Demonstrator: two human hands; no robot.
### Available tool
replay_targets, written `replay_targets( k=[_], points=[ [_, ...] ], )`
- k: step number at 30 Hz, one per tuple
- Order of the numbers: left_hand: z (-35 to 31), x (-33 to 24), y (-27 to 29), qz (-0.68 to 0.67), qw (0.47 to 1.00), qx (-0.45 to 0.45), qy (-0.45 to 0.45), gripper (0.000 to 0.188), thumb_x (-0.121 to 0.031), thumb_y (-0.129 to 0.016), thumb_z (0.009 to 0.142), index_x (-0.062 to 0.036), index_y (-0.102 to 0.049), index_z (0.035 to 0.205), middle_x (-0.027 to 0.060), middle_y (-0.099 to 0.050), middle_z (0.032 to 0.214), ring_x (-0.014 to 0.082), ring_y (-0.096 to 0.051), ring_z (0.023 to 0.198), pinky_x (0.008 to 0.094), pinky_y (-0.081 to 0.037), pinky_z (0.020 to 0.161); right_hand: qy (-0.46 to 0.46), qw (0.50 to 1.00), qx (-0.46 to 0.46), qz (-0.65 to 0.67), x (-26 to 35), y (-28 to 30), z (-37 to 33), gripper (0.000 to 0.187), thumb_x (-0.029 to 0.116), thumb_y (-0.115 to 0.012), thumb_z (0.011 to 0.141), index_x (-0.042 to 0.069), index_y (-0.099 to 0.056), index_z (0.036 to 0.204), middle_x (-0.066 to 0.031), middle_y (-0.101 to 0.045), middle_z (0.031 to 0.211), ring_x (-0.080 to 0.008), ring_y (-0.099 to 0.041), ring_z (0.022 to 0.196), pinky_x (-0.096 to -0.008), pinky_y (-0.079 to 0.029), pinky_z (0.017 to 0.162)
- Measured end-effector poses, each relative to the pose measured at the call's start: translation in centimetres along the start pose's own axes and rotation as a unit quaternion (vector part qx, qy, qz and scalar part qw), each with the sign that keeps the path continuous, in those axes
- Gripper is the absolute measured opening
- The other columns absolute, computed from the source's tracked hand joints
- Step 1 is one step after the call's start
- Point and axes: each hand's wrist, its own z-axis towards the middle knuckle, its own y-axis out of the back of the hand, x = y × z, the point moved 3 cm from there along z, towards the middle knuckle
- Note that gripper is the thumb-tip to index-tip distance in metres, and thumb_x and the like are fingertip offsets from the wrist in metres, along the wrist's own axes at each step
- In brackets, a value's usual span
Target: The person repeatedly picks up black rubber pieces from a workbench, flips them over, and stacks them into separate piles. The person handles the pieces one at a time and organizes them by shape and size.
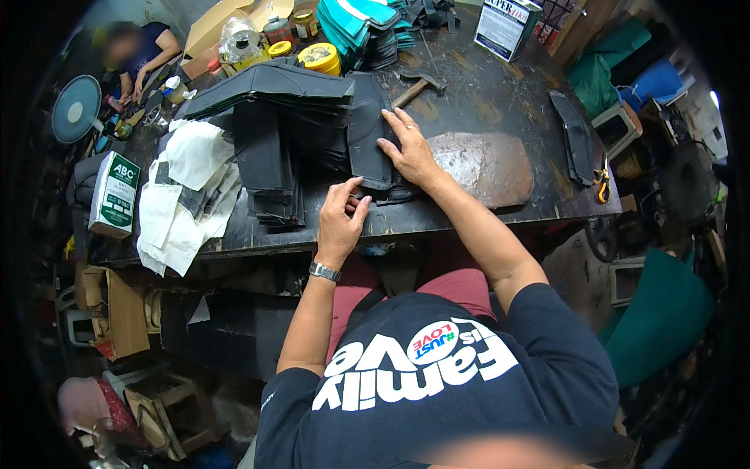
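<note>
Black shirt point(461, 391) of mine fills the lower part of the view, just beyond it the dark table point(484, 102). Folded black pieces point(269, 86) are heaped left of centre, with white sheets point(191, 156) beside them and a worn slab point(488, 168) to the right. Between heap and slab lies the black stack point(367, 133). My right hand point(410, 152) rests at its right side, fingers open and slightly spread. My left hand point(342, 219) is half-curled at its near end; whether it grips, I can't tell. Beyond lies a hammer point(410, 93).
</note>
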Motion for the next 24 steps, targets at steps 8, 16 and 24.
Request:
replay_targets(
  k=[8, 16, 24],
  points=[
    [-0.4, -0.3, -0.3, 0.039, 0.999, 0.000, -0.028, 0.035, -0.005, -0.073, 0.086, -0.0062, -0.066, 0.120, 0.0089, -0.063, 0.094, 0.0187, -0.064, 0.074, 0.0313, -0.053, 0.069, -0.207, 0.925, -0.110, 0.300, -3.1, 2.5, 2.4, 0.053, 0.024, -0.074, 0.093, 0.007, -0.054, 0.139, -0.0100, -0.060, 0.127, -0.0202, -0.060, 0.114, -0.0351, -0.049, 0.094],
    [0.0, -0.9, -0.2, 0.065, 0.997, 0.032, -0.040, 0.037, -0.009, -0.074, 0.085, -0.0078, -0.066, 0.120, 0.0090, -0.065, 0.093, 0.0226, -0.065, 0.076, 0.0351, -0.054, 0.073, -0.153, 0.979, -0.043, 0.129, -7.8, 4.8, 17.1, 0.101, 0.035, -0.090, 0.070, 0.005, -0.036, 0.150, -0.0231, -0.056, 0.135, -0.0345, -0.059, 0.121, -0.0422, -0.050, 0.099],
    [0.4, -0.7, -0.2, 0.086, 0.994, 0.040, -0.045, 0.037, -0.006, -0.076, 0.082, -0.0054, -0.067, 0.117, 0.0099, -0.067, 0.093, 0.0222, -0.066, 0.076, 0.0336, -0.054, 0.072, 0.104, 0.941, -0.006, -0.322, -7.9, 1.9, 26.7, 0.117, 0.041, -0.091, 0.067, 0.031, -0.020, 0.159, -0.0232, -0.029, 0.159, -0.0443, -0.028, 0.147, -0.0617, -0.030, 0.114]
  ],
)
